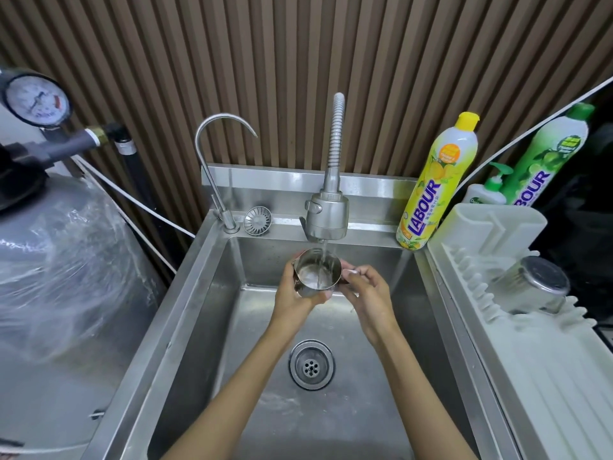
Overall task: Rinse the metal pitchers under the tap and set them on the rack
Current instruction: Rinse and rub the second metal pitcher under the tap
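Note:
A small shiny metal pitcher (315,272) is held upright over the steel sink (205,293), right under the spray tap (326,214). Water runs from the tap into it. My left hand (293,298) cups the pitcher's body from the left and below. My right hand (363,290) grips its handle side on the right. A second metal pitcher (530,285) lies upside down on the white drying rack (517,360) to the right of the sink.
A thin gooseneck tap (212,167) and a loose strainer (257,220) stand on the sink's back ledge. Yellow (438,184) and green (544,161) detergent bottles and a pump bottle (486,190) stand at the back right. A grey tank with a pressure gauge (36,101) is at the left.

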`<state>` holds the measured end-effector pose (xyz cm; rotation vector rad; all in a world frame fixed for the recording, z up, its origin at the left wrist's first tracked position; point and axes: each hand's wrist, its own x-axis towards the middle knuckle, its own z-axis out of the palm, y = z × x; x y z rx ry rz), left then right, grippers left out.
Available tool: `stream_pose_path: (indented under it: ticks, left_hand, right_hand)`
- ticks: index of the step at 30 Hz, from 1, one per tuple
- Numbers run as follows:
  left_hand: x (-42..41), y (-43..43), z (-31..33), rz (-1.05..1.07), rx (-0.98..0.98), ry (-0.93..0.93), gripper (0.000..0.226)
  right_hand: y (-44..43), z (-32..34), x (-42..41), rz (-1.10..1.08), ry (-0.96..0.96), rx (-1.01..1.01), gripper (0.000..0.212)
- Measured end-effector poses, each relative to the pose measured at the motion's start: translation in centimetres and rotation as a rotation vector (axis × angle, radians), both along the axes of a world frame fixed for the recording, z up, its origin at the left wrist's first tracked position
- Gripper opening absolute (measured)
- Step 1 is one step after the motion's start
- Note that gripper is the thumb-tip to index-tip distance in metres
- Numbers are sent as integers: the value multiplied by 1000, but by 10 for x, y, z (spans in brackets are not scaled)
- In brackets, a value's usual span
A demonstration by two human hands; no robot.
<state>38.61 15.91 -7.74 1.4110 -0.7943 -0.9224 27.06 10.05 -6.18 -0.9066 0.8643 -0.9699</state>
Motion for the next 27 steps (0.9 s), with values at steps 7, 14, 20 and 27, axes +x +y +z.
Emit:
stream_pose_path:
  ticks: [7,14,20,27]
  left_hand:
    - [3,2,23,-12,-66,-82,74]
    - [5,4,36,-45,-106,-113,57]
    - [7,2,50,-16,-100,-372,66]
    - [4,3,59,51,-151,-572,84]
  right_hand:
    - [5,18,-4,-26,82,-87,20]
    - [4,34,-6,-76,216,-194,19]
    - [1,38,-5,-51,202,-181,19]
    - [4,34,4,64,-247,-33,16]
